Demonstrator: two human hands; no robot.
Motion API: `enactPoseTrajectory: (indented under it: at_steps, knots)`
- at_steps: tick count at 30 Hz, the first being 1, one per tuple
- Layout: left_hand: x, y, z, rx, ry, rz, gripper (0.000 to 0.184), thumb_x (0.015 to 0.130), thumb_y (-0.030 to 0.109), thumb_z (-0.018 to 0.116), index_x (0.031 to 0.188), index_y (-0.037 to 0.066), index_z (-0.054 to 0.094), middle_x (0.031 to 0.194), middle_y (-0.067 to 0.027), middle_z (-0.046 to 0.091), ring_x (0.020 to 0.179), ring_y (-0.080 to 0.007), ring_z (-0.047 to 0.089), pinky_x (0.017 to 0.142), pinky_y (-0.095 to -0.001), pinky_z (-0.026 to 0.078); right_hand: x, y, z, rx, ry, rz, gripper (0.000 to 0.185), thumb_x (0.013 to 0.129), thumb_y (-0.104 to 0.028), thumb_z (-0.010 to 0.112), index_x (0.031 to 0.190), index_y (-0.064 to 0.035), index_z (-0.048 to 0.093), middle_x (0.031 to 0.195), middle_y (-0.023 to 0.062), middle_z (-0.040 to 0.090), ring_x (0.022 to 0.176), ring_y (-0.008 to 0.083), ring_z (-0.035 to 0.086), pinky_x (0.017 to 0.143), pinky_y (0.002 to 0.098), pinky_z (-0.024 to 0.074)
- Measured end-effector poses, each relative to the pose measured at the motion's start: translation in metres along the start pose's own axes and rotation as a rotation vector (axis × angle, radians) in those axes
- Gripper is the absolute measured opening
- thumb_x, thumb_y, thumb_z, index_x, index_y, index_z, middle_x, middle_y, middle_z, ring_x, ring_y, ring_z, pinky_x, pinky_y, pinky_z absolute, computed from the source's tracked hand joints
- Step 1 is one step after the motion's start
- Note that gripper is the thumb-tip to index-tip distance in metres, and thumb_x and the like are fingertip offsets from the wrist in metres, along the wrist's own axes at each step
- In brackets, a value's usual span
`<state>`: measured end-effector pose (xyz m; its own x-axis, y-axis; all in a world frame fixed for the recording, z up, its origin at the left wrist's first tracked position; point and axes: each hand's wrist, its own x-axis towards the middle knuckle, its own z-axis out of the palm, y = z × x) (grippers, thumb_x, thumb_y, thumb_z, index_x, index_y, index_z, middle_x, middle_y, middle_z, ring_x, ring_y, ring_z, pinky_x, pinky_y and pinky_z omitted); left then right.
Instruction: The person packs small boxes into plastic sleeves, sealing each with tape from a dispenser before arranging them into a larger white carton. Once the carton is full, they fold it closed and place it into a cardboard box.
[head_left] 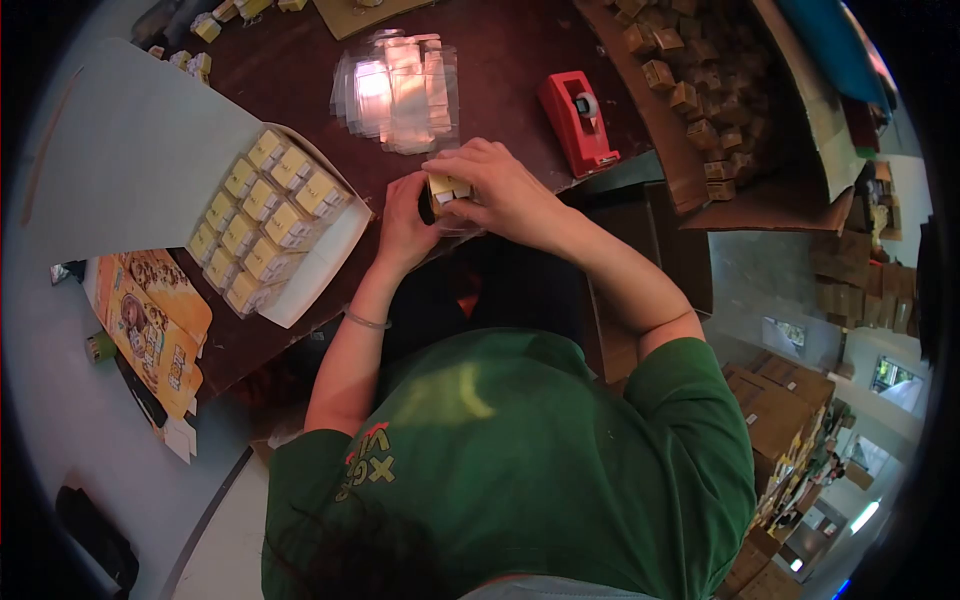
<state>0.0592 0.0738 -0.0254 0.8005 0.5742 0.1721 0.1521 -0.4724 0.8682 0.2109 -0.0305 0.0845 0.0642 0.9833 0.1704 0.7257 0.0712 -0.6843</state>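
Note:
At the table's near edge, my left hand [403,228] and my right hand [508,196] close around small yellow-and-white boxes [449,187]. The left fingers grip one side, while the right fingers reach over the top and the other side. Clear plastic shows just below the boxes; how it is joined to them is hard to make out. Beyond my hands lies a loose pile of flat clear plastic sleeves [405,92]. To the left, an open white carton [335,238] holds several rows of similar yellow boxes [262,212].
A red tape dispenser [577,125] stands on the dark table [500,50] to the right. Beside it, a large cardboard box [640,130] holds many small brown boxes [690,95]. An orange printed carton [155,330] lies at the left. More yellow boxes [205,27] lie at the far left.

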Motion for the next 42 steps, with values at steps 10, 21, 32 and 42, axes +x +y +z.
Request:
enactPoseTrajectory:
  at_steps: [10, 21, 32, 42]
  knots:
    - [0.001, 0.005, 0.0, 0.053, 0.007, 0.089, 0.063, 0.065, 0.021, 0.086, 0.119, 0.008, 0.056, 0.113, -0.0113, 0.062, 0.109, -0.0352, 0.055, 0.098, -0.0427, 0.042, -0.021, 0.034, 0.055, 0.774, 0.35, 0.484, 0.028, 0.09, -0.015, 0.069, 0.115, -0.0037, 0.069, 0.1, 0.0002, 0.057, 0.075, 0.0054, 0.048, 0.067, 0.0201, 0.0405]
    - [0.02, 0.021, -0.014, -0.66, -0.187, -0.246, 0.035, 0.096, 0.015, 0.057, 0.128, 0.002, 0.057, 0.119, -0.0083, 0.064, 0.109, -0.0144, 0.059, 0.096, -0.0291, 0.046, -0.039, 0.006, 0.061, 0.343, 0.763, 0.029, 0.026, 0.087, -0.004, 0.065, 0.113, -0.0031, 0.068, 0.106, 0.0119, 0.062, 0.092, 0.0231, 0.062, 0.082, 0.0311, 0.0497]
    - [0.013, 0.015, -0.017, -0.753, -0.22, -0.259, 0.029, 0.092, 0.01, 0.06, 0.12, 0.0, 0.061, 0.108, -0.0034, 0.065, 0.097, -0.01, 0.06, 0.085, -0.0248, 0.052, -0.015, 0.0, 0.019, 0.045, 0.24, 0.032, 0.035, 0.08, -0.02, 0.076, 0.111, -0.0064, 0.067, 0.105, 0.0111, 0.063, 0.094, 0.0295, 0.058, 0.084, 0.0393, 0.048]
    - [0.014, 0.015, -0.018, -0.731, -0.22, -0.34, 0.022, 0.091, 0.008, 0.06, 0.112, 0.001, 0.063, 0.09, 0.0031, 0.06, 0.085, -0.0046, 0.055, 0.074, -0.0207, 0.047, -0.016, -0.004, 0.028, -0.023, 0.317, -0.015, 0.033, 0.081, -0.022, 0.075, 0.109, -0.0065, 0.066, 0.112, 0.0077, 0.061, 0.103, 0.0285, 0.054, 0.088, 0.0402, 0.0433]
